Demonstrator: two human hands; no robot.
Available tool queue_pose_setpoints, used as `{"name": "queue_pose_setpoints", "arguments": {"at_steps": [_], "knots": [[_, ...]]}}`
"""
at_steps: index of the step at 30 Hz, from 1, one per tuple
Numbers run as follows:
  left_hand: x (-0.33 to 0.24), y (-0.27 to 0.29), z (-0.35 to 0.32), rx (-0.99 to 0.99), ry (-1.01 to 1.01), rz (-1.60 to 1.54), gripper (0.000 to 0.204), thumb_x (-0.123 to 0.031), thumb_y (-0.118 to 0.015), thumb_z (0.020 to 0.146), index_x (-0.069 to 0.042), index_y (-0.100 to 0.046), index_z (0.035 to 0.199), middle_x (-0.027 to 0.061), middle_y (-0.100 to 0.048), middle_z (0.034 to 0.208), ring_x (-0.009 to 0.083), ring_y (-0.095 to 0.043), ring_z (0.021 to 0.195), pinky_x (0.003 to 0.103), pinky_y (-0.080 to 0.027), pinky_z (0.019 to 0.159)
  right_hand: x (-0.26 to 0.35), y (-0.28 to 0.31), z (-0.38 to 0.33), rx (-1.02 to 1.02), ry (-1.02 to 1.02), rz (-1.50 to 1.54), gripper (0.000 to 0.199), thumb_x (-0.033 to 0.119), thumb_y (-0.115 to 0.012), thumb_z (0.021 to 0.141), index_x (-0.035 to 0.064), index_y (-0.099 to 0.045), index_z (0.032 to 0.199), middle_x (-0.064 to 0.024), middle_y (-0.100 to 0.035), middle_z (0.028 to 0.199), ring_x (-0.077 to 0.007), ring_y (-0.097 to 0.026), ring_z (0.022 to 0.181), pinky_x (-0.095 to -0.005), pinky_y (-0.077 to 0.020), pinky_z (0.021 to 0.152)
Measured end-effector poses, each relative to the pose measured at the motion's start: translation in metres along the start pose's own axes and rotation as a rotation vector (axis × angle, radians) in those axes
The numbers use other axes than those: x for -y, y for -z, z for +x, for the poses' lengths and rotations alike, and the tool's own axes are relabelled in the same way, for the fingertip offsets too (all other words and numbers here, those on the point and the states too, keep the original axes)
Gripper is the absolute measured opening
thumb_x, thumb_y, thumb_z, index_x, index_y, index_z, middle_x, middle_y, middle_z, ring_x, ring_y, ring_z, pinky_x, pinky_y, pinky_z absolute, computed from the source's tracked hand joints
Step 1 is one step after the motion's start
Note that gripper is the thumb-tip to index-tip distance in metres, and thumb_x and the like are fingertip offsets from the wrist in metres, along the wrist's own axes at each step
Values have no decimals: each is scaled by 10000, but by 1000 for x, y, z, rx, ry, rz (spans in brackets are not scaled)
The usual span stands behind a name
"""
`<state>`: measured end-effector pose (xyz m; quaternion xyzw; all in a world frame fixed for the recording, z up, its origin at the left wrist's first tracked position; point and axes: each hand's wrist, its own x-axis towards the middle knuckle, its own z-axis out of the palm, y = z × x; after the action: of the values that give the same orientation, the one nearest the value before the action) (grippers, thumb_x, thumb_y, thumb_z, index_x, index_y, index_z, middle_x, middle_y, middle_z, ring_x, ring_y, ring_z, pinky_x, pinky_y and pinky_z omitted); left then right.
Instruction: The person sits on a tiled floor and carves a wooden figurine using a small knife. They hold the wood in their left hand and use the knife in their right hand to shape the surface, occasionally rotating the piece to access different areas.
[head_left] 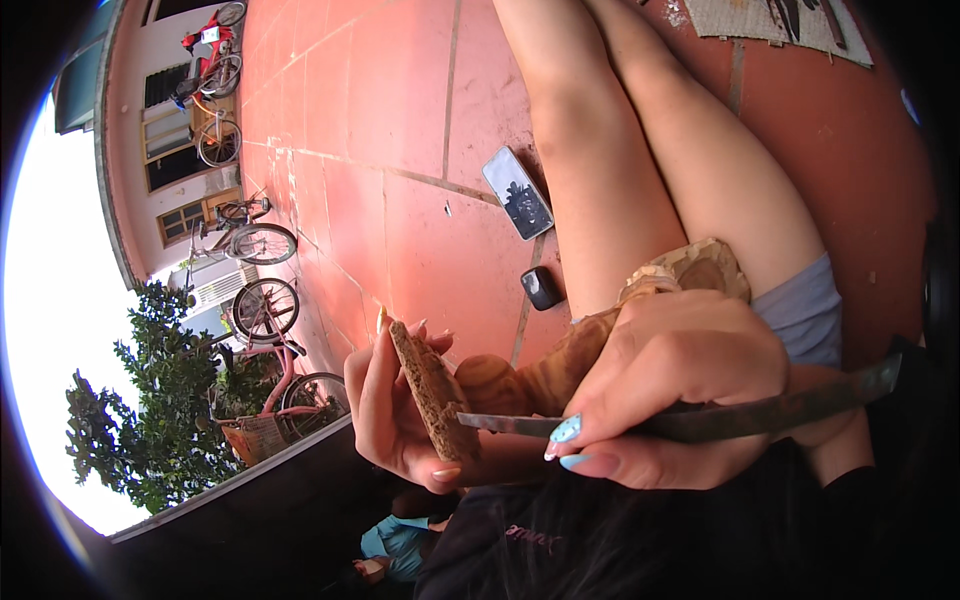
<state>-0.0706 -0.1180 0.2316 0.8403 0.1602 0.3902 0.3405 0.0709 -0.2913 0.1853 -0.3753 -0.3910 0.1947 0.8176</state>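
Observation:
My left hand [385, 405] is closed around the edges of a thin, rough brown slab [428, 395]; I cannot tell whether it is wood or stone. In my right hand [680, 385] is a long, flat, dark metal blade [720, 422], pinched near its narrow end. The blade's tip meets the slab's face, or comes very close to it. Behind and below my right hand a carved wooden piece [565, 360], rounded and banded, lies across my lap. Its broader, rough-cut end [705, 268] rests on my thigh, and my right hand hides part of its middle.
A phone [518, 193] and a small black case [541, 288] lie on the red tiled floor [350, 100] beside my legs. At the upper right, several tools rest on a pale sheet [735, 18]. Bicycles [265, 243] stand at the left. A person in a teal top [398, 545] is low in view.

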Motion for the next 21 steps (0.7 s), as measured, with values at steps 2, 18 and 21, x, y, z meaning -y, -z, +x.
{"name": "queue_pose_setpoints", "arguments": {"at_steps": [2,18,21], "knots": [[16,0,-3,-36,-141,30,907,-624,-553,780,192,-490,1170,260,-570,950,288,-632,767,347,-566,656,-2,0,0,1,1,2,173,50,-750,777,38,-615,885,-83,-696,765,-162,-610,589,-261,-450,520],[2,-1,0,2,-54,-21,1047,-733,-597,717,223,-510,1137,284,-561,925,310,-641,790,373,-587,650,-3,-7,-1,-2,1,24,170,27,-742,775,18,-620,893,-103,-697,773,-169,-624,596,-261,-459,532],[-11,-6,12,93,-38,30,1042,-727,-600,720,221,-509,1140,285,-559,927,308,-639,784,371,-584,649,-5,-7,0,-15,35,9,181,19,-747,765,24,-626,900,-99,-697,776,-170,-634,602,-261,-459,531]]}}
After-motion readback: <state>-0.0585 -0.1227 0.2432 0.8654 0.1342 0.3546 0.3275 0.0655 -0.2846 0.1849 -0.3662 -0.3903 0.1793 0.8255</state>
